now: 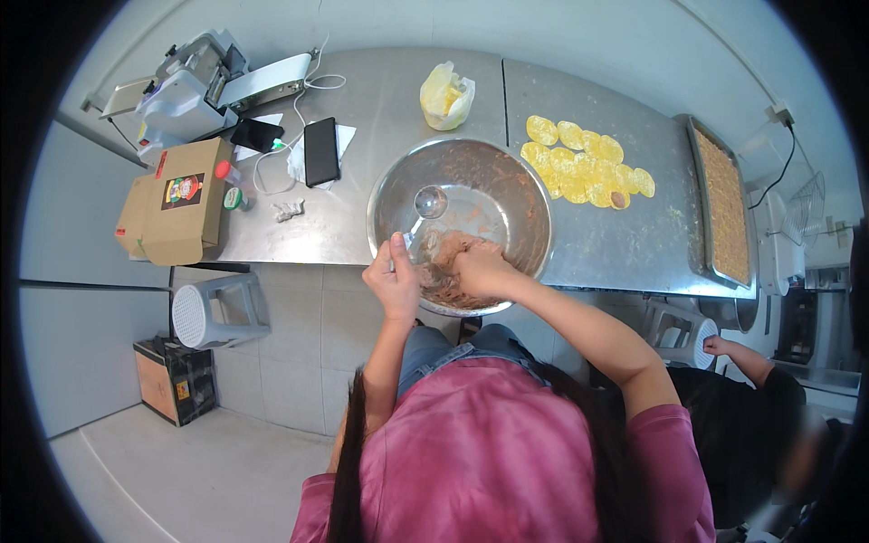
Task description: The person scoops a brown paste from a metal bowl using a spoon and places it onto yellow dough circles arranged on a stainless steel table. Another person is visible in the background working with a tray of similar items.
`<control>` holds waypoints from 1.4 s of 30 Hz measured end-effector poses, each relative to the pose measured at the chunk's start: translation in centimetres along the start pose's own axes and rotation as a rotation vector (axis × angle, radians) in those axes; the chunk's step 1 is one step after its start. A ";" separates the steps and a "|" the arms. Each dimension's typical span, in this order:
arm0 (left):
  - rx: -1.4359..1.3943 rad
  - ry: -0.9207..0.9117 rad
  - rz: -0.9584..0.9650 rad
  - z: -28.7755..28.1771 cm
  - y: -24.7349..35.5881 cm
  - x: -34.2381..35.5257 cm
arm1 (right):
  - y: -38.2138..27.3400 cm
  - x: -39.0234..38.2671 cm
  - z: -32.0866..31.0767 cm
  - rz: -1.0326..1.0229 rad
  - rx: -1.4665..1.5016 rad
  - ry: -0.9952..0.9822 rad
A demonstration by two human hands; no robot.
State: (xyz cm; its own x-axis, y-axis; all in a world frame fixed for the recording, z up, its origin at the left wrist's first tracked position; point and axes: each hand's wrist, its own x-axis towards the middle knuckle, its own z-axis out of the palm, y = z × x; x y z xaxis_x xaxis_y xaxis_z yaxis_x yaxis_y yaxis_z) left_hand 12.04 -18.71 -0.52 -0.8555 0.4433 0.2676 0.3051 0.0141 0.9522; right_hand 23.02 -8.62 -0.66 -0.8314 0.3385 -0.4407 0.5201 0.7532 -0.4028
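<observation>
A large metal mixing bowl (517, 185) stands at the table's front edge, with a soft brown mixture (434, 271) smeared and heaped in its near part. My left hand (395, 282) is closed round the handle of a round-headed metal spoon (431, 202), whose head is over the inside of the bowl. Down in the mixture is my right hand (482, 271); its fingers are sunk in the brown mass and hidden. To the right of the bowl, thin round yellow sheets (579, 167) overlap on the steel table, and a small brown lump (619, 199) rests on one.
A filled tray (711, 195) lies at the table's right end. Behind the bowl sits a plastic bag (446, 97). Leftward are a phone (321, 152), cables, a cardboard box (176, 204) and a machine (195, 95). Another person's arm (742, 357) reaches to a stool (683, 335).
</observation>
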 end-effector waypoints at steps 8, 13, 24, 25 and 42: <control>-0.010 -0.006 -0.246 -3.3 1.4 3.3 | 2.4 -4.4 -6.1 0.036 1.088 -0.133; 0.080 -0.181 -0.327 -3.1 1.0 2.9 | 1.5 -5.9 -7.1 0.043 0.692 0.295; 0.135 -0.215 -0.356 -2.7 0.7 3.5 | 0.2 -7.8 -3.5 -0.016 -0.397 0.755; 0.123 -0.213 -0.347 -2.6 0.7 3.5 | 0.1 -7.9 -3.6 0.022 -0.358 0.774; 0.099 -0.398 -0.446 -2.4 2.3 4.3 | -0.7 -6.2 -0.1 0.018 -0.374 0.912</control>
State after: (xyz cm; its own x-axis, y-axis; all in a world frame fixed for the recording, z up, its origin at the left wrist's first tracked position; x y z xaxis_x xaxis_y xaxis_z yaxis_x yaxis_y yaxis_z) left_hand 8.02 -18.96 3.15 -0.6936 0.6763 -0.2482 0.0067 0.3506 0.9365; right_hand 27.80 -11.22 2.40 -0.7380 0.5383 0.4069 0.5693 0.8205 -0.0528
